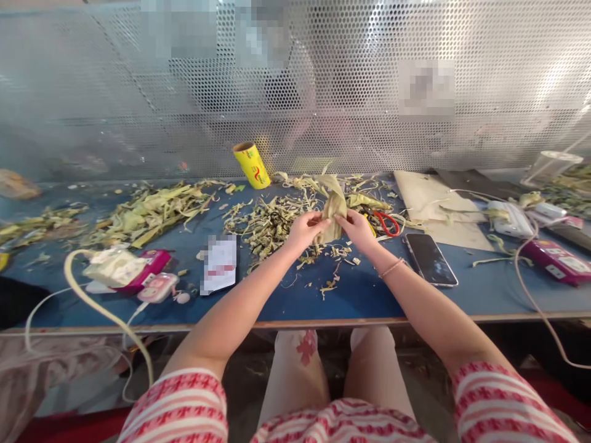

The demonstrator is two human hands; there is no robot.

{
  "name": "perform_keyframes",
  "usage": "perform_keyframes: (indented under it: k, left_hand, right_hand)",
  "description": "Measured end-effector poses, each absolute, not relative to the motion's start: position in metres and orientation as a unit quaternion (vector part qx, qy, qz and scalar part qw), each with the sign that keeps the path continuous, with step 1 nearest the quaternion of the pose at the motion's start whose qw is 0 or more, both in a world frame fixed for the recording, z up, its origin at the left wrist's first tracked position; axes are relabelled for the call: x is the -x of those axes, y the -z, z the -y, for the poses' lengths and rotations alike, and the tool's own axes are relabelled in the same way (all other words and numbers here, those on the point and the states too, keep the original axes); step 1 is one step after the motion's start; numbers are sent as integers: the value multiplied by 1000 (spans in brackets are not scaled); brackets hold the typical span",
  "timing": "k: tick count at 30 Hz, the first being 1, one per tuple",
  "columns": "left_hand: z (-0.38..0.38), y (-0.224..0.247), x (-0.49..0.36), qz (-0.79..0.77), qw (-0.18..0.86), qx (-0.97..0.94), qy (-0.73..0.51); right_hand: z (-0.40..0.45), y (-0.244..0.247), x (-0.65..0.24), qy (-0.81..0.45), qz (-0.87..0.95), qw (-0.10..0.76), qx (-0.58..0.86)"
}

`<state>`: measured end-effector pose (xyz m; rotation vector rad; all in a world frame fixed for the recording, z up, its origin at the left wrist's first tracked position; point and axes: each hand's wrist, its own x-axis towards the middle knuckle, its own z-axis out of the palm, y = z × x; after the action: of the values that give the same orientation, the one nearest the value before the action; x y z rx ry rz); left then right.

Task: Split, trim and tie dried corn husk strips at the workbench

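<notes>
Your hands are close together above the middle of the bench (pixel 295 304), the left hand (pixel 305 229) and right hand (pixel 359 229) pinching a broad, dry, pale-green leaf (pixel 334 212) between thumbs and fingers. You hold it upright, one hand at each side of its lower part, with its top folded over and loose ends sticking up. Beneath and behind it, a heap of short curled scraps (pixel 268 224) spreads across the bench, with small crumbs lying nearer to you.

Just beyond your right hand is a red loop (pixel 388 224); it may be a scissor handle, though your hand and the scraps hide too much to be sure. A dark-screened phone (pixel 430 259) lies to the right of your right forearm, and flat tan sheets (pixel 418 194) lie behind it. Your right wrist wears a thin bracelet (pixel 391 268).

Behind the heap, a yellow tube (pixel 252 166) stands tilted near the perforated metal panel (pixel 341 80). To your left, another phone (pixel 220 266) lies near the front edge, its screen pixelated. Farther left are a pile of longer leaf strips (pixel 150 212) and a magenta pack (pixel 154 263) with white tissue on top.
</notes>
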<state>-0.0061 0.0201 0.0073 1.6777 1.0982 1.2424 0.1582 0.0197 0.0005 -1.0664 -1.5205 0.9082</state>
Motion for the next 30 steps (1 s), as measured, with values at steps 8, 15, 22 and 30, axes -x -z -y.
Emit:
perform_keyframes:
  k: [8, 15, 22, 30]
  left_hand:
    - [-13, -6, 9, -441, 287, -669, -525]
    - [-13, -7, 8, -447, 257, -684, -516]
    - [-19, -8, 3, -389, 608, -404, -563]
    - [-18, -11, 8, -353, 670, -377, -533]
  right_hand:
    - [-17, 4, -155, -513, 522, 544, 411]
    - [-15, 2, -157, -518, 503, 552, 417]
    - [-13, 0, -158, -556, 477, 557, 391]
    - [-12, -3, -161, -599, 452, 553, 363]
